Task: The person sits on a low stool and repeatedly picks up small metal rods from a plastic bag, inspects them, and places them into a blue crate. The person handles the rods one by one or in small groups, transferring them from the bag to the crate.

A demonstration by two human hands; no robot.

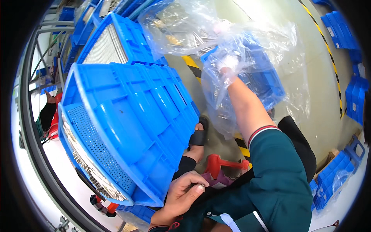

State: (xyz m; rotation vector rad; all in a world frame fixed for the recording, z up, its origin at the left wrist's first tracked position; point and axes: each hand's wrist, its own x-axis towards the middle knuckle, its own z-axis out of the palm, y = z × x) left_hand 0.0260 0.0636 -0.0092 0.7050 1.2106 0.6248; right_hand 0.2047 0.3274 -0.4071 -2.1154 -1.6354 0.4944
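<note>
My right hand, whitish as if gloved, reaches into crumpled clear plastic film over a blue crate. The film and glare hide its fingers, so their grip cannot be made out. Some shiny metal-looking pieces show dimly inside the crate. Near my lap, my left hand is closed, thumb against the curled forefinger, with a small dark spot at the pinch. What it holds, if anything, is too small to name. Just beyond it stands the side of a large blue crate.
A perforated blue tray and rows of thin pale pieces sit in the large crate. Beyond it, another blue crate holds pale rods. A red stool-like frame stands by my legs. Blue bins line the right side.
</note>
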